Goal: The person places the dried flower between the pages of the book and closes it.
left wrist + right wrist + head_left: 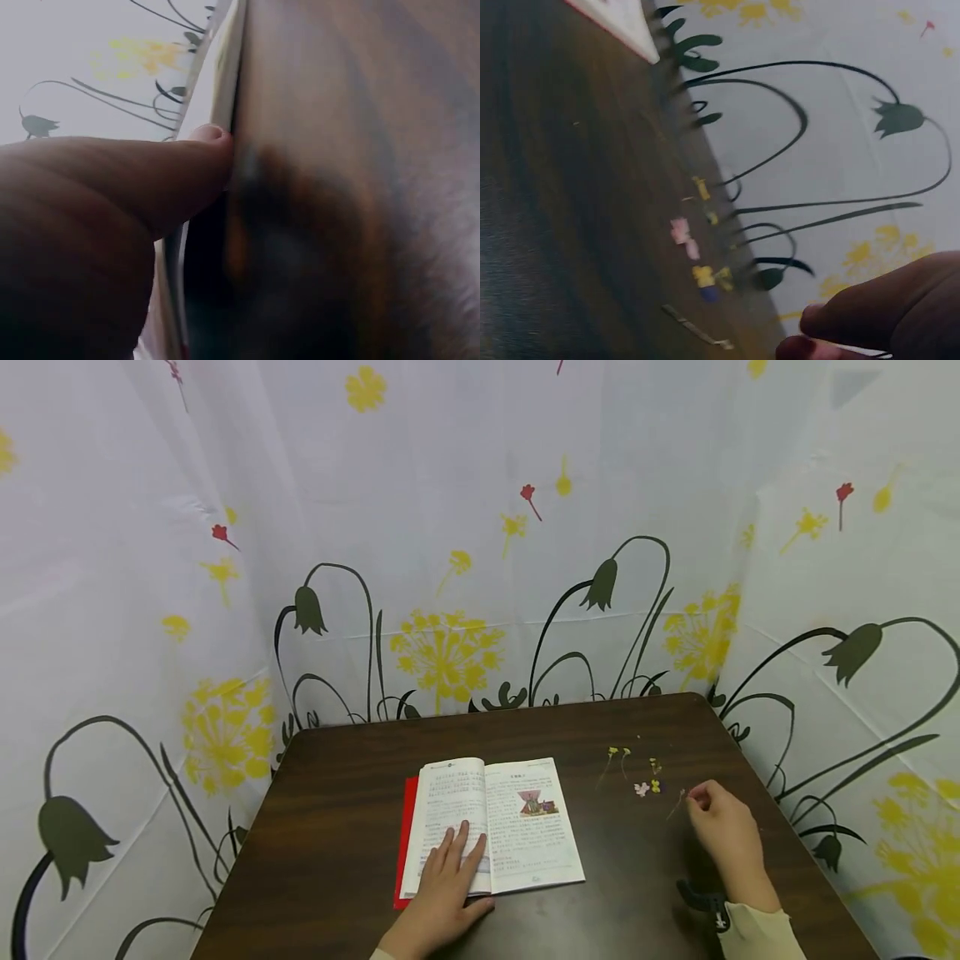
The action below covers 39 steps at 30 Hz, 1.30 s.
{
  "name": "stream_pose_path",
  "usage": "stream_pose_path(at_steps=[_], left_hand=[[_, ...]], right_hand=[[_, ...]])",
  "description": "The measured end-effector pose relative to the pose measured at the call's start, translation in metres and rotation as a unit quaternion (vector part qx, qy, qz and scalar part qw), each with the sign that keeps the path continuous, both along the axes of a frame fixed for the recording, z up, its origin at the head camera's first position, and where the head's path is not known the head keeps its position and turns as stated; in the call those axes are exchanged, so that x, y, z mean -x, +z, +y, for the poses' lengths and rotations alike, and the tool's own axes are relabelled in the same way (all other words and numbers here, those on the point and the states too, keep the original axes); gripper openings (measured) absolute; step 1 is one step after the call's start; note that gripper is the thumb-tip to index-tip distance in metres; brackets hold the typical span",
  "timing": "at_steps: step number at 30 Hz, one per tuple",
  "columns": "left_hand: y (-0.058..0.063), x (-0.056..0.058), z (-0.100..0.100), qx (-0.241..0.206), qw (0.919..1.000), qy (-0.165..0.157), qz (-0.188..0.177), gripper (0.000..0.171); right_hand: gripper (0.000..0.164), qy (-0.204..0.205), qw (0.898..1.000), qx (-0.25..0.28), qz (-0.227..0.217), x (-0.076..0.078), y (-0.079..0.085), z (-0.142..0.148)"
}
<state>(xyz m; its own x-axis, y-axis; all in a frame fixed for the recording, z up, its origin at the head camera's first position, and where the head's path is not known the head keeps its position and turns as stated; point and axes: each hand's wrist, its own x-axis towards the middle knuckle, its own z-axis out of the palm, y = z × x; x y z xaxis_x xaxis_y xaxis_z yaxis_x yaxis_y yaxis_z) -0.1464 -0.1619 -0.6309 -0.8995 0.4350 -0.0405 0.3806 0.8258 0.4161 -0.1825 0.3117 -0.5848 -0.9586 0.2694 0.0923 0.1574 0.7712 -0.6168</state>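
An open book (525, 852) with printed pages and a small colour picture lies on the table. My left hand (446, 893) rests on its left page, fingers extended and slightly spread. In the left wrist view the left thumb (191, 169) lies against the book's lower edge. My right hand (726, 833) is low over the table's right side, thumb and forefinger close together. Beside those fingertips is a thin-stemmed dried flower (677, 803); whether they pinch anything is unclear. Farther left are a pink flower (641, 789) and a yellow-and-purple flower (705, 280).
Yellow flower sprigs (612, 753) with thin stems lie behind the pink flower. A red cover edge (405, 843) shows along the book's left side. The dark wooden table (337, 827) meets a white floral curtain (450, 527) at the back and sides.
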Motion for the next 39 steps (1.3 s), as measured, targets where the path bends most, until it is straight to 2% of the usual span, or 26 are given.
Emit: stream_pose_path(at_steps=[4,8,12,18,23,32,39], left_hand=[[-0.004,0.002,-0.001,-0.010,0.9996,0.008,-0.025,0.105],[-0.007,0.005,-0.003,-0.024,0.9993,0.013,-0.027,0.108],[-0.009,0.010,-0.004,-0.040,0.9986,0.015,-0.033,0.107],[-0.011,0.015,-0.004,-0.060,0.9959,0.015,-0.067,0.107],[-0.009,0.015,-0.004,-0.070,0.9940,0.016,-0.083,0.108],[-0.005,0.011,-0.002,-0.090,0.9933,0.019,-0.070,0.106],[-0.005,0.009,-0.002,-0.088,0.9939,0.026,-0.060,0.106]], right_hand=[[0.020,0.007,0.999,-0.002,-0.049,0.006,-0.016,-0.002],[0.023,0.018,0.998,-0.001,-0.059,0.012,-0.027,-0.005],[0.027,0.010,0.998,-0.001,-0.062,0.015,-0.032,-0.008],[0.031,0.011,0.997,-0.019,-0.070,0.016,-0.035,-0.008],[0.032,0.006,0.997,-0.019,-0.077,0.018,-0.038,-0.006],[0.022,-0.029,0.997,-0.028,-0.061,0.021,-0.043,-0.007],[0.021,-0.041,0.995,-0.039,-0.082,0.019,-0.036,-0.006]])
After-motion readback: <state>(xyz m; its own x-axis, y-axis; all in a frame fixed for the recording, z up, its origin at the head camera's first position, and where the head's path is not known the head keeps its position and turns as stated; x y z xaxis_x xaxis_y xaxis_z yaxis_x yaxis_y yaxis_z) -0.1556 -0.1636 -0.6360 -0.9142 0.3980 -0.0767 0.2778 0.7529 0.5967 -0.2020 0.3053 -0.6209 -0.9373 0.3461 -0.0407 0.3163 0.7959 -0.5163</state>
